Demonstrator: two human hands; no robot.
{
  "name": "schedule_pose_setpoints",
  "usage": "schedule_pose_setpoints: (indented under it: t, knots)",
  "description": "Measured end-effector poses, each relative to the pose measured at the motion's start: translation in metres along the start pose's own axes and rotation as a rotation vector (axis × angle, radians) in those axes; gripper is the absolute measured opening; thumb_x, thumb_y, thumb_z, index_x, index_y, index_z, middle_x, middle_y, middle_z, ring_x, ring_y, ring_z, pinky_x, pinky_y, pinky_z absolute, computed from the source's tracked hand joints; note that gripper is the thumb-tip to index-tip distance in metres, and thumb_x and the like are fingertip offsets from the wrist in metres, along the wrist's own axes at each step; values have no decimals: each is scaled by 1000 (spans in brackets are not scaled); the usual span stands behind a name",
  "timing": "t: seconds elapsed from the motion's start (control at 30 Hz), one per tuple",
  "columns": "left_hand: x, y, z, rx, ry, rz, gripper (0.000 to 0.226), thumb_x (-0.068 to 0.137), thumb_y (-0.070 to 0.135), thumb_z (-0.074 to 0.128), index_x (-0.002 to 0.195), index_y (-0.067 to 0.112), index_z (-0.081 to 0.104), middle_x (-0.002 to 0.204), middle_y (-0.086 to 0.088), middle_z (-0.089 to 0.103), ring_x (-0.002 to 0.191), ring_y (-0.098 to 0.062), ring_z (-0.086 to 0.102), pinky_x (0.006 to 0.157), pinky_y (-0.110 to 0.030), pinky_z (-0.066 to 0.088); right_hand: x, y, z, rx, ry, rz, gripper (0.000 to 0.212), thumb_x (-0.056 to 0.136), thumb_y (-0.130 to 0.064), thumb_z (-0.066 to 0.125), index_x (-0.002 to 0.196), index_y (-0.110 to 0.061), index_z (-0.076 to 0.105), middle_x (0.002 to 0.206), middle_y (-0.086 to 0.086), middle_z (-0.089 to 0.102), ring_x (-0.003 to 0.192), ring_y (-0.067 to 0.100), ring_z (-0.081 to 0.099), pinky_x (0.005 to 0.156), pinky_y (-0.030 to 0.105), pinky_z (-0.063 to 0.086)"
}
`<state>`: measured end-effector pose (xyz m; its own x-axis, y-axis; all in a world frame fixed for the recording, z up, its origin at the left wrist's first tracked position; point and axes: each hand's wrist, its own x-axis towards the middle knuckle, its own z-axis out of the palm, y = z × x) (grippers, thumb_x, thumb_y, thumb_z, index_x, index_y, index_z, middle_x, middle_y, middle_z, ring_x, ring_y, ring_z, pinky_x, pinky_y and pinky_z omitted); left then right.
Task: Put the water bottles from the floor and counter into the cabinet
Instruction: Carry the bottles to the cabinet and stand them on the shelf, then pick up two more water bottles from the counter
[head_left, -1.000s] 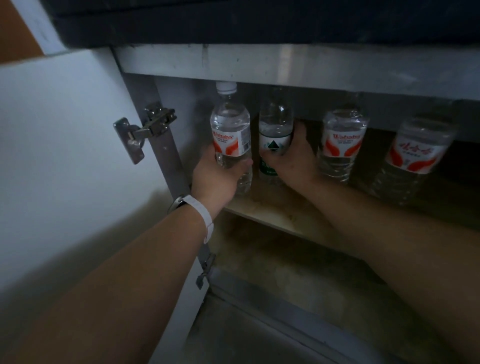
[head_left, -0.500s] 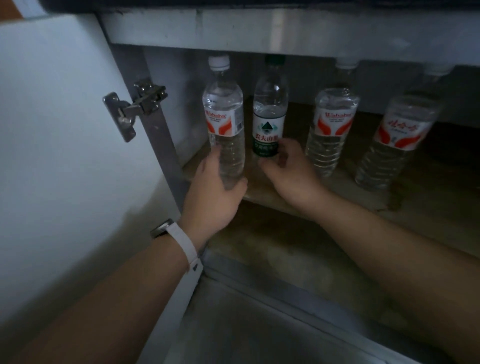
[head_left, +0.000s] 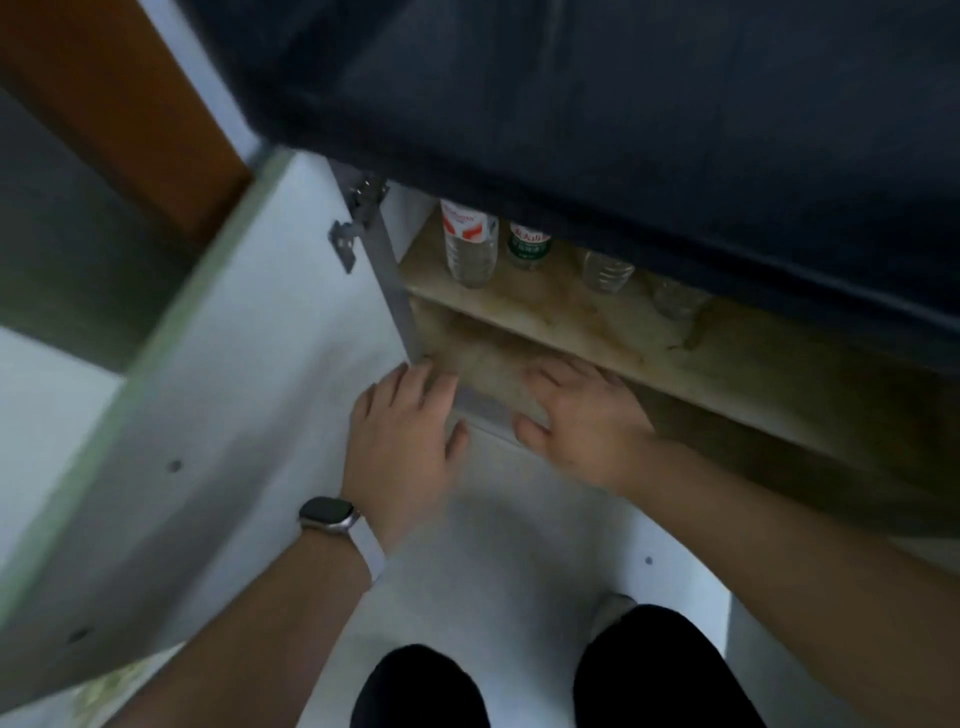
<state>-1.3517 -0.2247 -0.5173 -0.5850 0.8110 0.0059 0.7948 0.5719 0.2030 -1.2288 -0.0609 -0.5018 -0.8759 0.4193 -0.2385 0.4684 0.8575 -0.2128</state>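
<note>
**Both hands empty before the open cabinet; four water bottles standing on its shelf.**

The left hand (head_left: 405, 441) and the right hand (head_left: 582, 421) are held palm-down, side by side but apart, in front of the lower opening. The fingers (head_left: 415, 379) of each are loosely extended and slightly spread, with nothing gripped; whether any surface is touched cannot be told through the blur. On the shelf (head_left: 545, 314) a red-labelled bottle (head_left: 470, 244) and a green-labelled bottle (head_left: 530, 245) are seen just beside each other at the hinge (head_left: 358, 218) side. A third bottle (head_left: 608, 270) and a fourth bottle (head_left: 675, 301) are set apart to the right, the last barely discernible. All caps and upper bodies are cut off by the dark table edge (head_left: 623, 156).
</note>
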Motion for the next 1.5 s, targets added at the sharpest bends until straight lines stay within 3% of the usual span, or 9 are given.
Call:
schedule_pose_setpoints:
  t: [0.13, 0.27, 0.4, 0.67, 0.87, 1.03, 1.33, 1.5]
  knots:
    - [-38, 16, -89, 48, -101, 15, 46, 89, 40, 53, 128, 17, 64, 134, -10, 61, 124, -35, 57, 100, -50, 46, -48, -37, -71, -38, -124, -55, 80, 79, -63, 9, 137, -25, 49, 141, -1, 47, 127, 23, 43, 98, 35, 37]
    - [-67, 38, -180, 44, -211, 35, 49, 97, 39, 56, 142, 22, 52, 150, -6, 51, 141, -31, 44, 115, -48, 33, -92, -64, -146, -62, -193, -106, 57, 96, -56, 26, 141, -25, 42, 146, 0, 41, 134, 22, 36, 105, 38, 35]
    - [-94, 59, -262, 42, -221, 43, 52, 103, 44, 45, 152, 27, 39, 160, -1, 36, 150, -28, 26, 122, -44, 17, -138, -86, -220, -84, -220, -134, 55, 98, -55, 29, 144, -25, 37, 145, 0, 41, 132, 21, 37, 104, 41, 38]
    - [-101, 82, -366, 94, 3, 282, 43, 93, 45, 53, 128, 21, 63, 134, -6, 63, 127, -30, 57, 103, -46, 47, -205, -115, -320, -183, -39, -112, 55, 95, -57, 34, 138, -24, 44, 136, -3, 49, 124, 23, 45, 99, 39, 38]
    - [-87, 95, -398, 52, 145, 555, 45, 98, 44, 53, 136, 21, 59, 139, -5, 60, 132, -28, 53, 105, -47, 46, -269, -133, -360, -201, 169, 75, 60, 94, -59, 38, 146, -29, 39, 148, -4, 43, 136, 21, 38, 109, 40, 34]
    - [-84, 131, -405, 4, 209, 729, 50, 96, 45, 44, 131, 16, 64, 132, -8, 65, 125, -31, 58, 100, -46, 48, -330, -125, -372, -182, 267, 270, 62, 89, -57, 39, 137, -21, 55, 136, 2, 57, 126, 27, 52, 102, 43, 45]
    - [-107, 219, -416, -54, 257, 959, 48, 95, 44, 50, 131, 16, 65, 132, -8, 65, 125, -30, 58, 101, -47, 50, -419, -85, -388, -177, 362, 484, 65, 96, -63, 29, 154, -32, 23, 159, -8, 25, 146, 17, 18, 117, 34, 16]
    - [-125, 286, -421, -30, 281, 1045, 48, 96, 45, 49, 133, 18, 64, 134, -7, 64, 128, -28, 57, 105, -47, 47, -477, -48, -388, -198, 414, 576, 63, 94, -63, 32, 147, -31, 40, 150, -5, 43, 140, 20, 36, 112, 38, 31]
